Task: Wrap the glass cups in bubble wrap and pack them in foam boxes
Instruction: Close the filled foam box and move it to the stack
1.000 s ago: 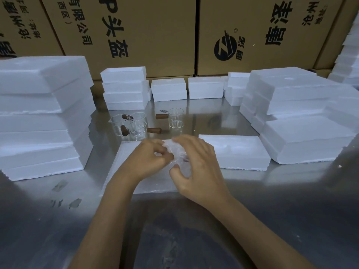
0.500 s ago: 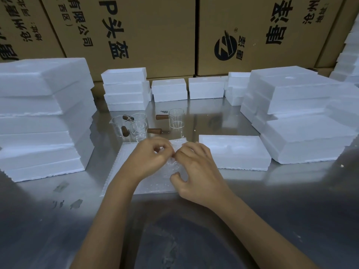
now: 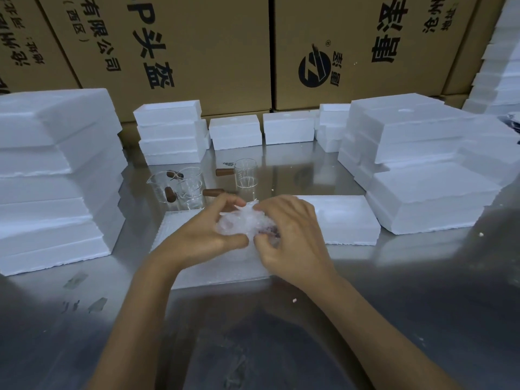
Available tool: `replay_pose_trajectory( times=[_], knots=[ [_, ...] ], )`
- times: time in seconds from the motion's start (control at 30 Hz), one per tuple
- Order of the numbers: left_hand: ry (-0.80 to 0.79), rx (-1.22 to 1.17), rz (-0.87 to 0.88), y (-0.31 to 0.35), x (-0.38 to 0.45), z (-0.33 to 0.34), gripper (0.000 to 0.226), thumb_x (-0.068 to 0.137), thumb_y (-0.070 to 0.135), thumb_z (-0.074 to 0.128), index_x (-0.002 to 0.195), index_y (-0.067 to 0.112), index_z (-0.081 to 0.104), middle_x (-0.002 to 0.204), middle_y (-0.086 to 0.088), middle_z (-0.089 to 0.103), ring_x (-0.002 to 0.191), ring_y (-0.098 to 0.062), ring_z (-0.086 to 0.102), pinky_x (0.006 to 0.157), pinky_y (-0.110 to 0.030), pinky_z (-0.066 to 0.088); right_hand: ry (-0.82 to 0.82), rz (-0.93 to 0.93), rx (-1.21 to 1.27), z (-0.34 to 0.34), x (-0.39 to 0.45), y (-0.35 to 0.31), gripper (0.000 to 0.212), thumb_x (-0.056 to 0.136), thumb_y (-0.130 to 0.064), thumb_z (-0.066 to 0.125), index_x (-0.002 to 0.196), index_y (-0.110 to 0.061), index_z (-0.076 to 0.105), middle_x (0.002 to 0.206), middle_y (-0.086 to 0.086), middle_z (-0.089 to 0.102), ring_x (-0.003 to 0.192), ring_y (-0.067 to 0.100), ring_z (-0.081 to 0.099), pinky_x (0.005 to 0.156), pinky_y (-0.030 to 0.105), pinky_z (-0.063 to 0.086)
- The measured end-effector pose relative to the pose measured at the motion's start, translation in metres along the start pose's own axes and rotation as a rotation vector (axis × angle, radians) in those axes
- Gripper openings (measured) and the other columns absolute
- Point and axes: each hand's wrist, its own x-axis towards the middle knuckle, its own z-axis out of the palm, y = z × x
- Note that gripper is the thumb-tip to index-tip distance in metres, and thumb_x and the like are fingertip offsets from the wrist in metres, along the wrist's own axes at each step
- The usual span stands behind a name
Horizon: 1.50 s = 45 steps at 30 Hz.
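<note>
Together, left hand and right hand grip bubble-wrapped bundle, above bubble wrap sheet, foam box alongside

Both hands grip a bubble-wrapped bundle above a bubble wrap sheet on the steel tabletop: the left hand curls round its left side, the right hand pinches its right. Behind stand bare glass cups with brown handles, an open foam box to the right.

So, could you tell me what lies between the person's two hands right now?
In the head view, a bubble-wrapped bundle sits between the left hand and right hand, gripped by both above the flat bubble wrap sheet.
</note>
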Motion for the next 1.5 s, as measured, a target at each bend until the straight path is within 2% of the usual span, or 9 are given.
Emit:
replay_pose_trajectory(
  times=[0.17, 0.3, 0.47, 0.7, 0.83, 0.9, 1.03, 1.3, 1.5],
  knots=[
    [0.103, -0.031, 0.023, -0.002, 0.001, 0.005, 0.048, 0.074, 0.032, 0.084, 0.109, 0.053, 0.059, 0.111, 0.034, 0.058, 0.103, 0.017, 0.05, 0.076, -0.008, 0.037, 0.209, 0.384, -0.246, -0.025, 0.011, 0.037, 0.042, 0.077, -0.021, 0.046, 0.112, -0.013, 0.066, 0.118, 0.004, 0.062, 0.12, 0.028, 0.049, 0.105, 0.045, 0.032],
    [0.274, -0.215, 0.081, 0.0, 0.002, -0.004, 0.042, 0.079, 0.027, 0.082, 0.103, 0.056, 0.063, 0.101, 0.042, 0.06, 0.092, 0.018, 0.056, 0.08, -0.022, 0.045, 0.019, 0.582, -0.417, -0.032, 0.009, 0.065, 0.039, 0.09, -0.024, 0.048, 0.125, -0.008, 0.057, 0.131, 0.011, 0.057, 0.128, 0.031, 0.041, 0.107, 0.044, 0.028],
    [0.396, -0.292, 0.156, 0.017, 0.005, 0.012, 0.045, 0.081, 0.038, 0.078, 0.104, 0.069, 0.055, 0.104, 0.053, 0.052, 0.098, 0.029, 0.047, 0.074, -0.006, 0.042, -0.086, 0.48, -0.4, -0.018, 0.008, 0.056, 0.04, 0.09, -0.032, 0.047, 0.125, -0.015, 0.057, 0.13, 0.004, 0.057, 0.124, 0.025, 0.044, 0.097, 0.04, 0.032],
    [0.322, -0.081, 0.259, 0.024, 0.012, 0.044, 0.068, 0.085, 0.034, 0.076, 0.143, 0.046, 0.044, 0.128, 0.047, 0.041, 0.114, 0.034, 0.033, 0.087, 0.011, 0.026, -0.108, 0.362, -0.359, -0.01, 0.006, 0.04, 0.039, 0.087, -0.024, 0.046, 0.123, -0.015, 0.06, 0.131, 0.0, 0.057, 0.122, 0.024, 0.046, 0.096, 0.04, 0.037],
    [0.239, 0.015, 0.212, 0.016, 0.016, 0.056, 0.068, 0.09, 0.028, 0.072, 0.15, 0.035, 0.04, 0.145, 0.021, 0.039, 0.125, 0.019, 0.035, 0.111, -0.01, 0.026, -0.064, 0.404, -0.284, -0.014, 0.007, 0.045, 0.037, 0.084, -0.012, 0.047, 0.117, -0.013, 0.062, 0.123, 0.001, 0.061, 0.121, 0.025, 0.046, 0.092, 0.038, 0.034],
    [0.236, 0.107, 0.17, 0.015, 0.018, 0.06, 0.066, 0.093, 0.032, 0.067, 0.151, 0.037, 0.037, 0.151, 0.019, 0.034, 0.134, 0.004, 0.03, 0.118, -0.029, 0.022, -0.058, 0.403, -0.249, -0.015, 0.008, 0.049, 0.045, 0.081, -0.01, 0.048, 0.123, -0.02, 0.062, 0.127, -0.006, 0.06, 0.123, 0.021, 0.045, 0.094, 0.036, 0.033],
    [0.25, 0.111, 0.129, 0.013, 0.025, 0.064, 0.062, 0.096, 0.034, 0.063, 0.152, 0.035, 0.037, 0.154, 0.016, 0.032, 0.141, -0.006, 0.027, 0.121, -0.043, 0.018, -0.013, 0.397, -0.229, -0.012, 0.008, 0.059, 0.053, 0.075, -0.004, 0.048, 0.121, -0.024, 0.064, 0.126, -0.01, 0.061, 0.12, 0.02, 0.045, 0.092, 0.035, 0.033],
    [0.3, 0.22, 0.072, 0.008, 0.026, 0.077, 0.064, 0.099, 0.046, 0.05, 0.156, 0.035, 0.024, 0.156, 0.014, 0.023, 0.143, -0.023, 0.03, 0.118, -0.041, 0.025, 0.111, 0.483, 0.118, -0.009, 0.007, 0.074, 0.049, 0.068, -0.012, 0.034, 0.101, -0.022, 0.069, 0.114, -0.012, 0.066, 0.114, 0.018, 0.047, 0.095, 0.036, 0.042],
    [0.282, 0.235, 0.048, 0.025, 0.035, 0.071, 0.066, 0.09, 0.064, 0.049, 0.15, 0.037, 0.036, 0.138, 0.013, 0.037, 0.139, -0.011, 0.029, 0.109, -0.033, 0.024, 0.209, 0.555, 0.31, -0.008, 0.01, 0.082, 0.042, 0.069, -0.012, 0.035, 0.091, -0.03, 0.066, 0.105, -0.01, 0.066, 0.105, 0.006, 0.048, 0.079, 0.023, 0.038]
  ],
)
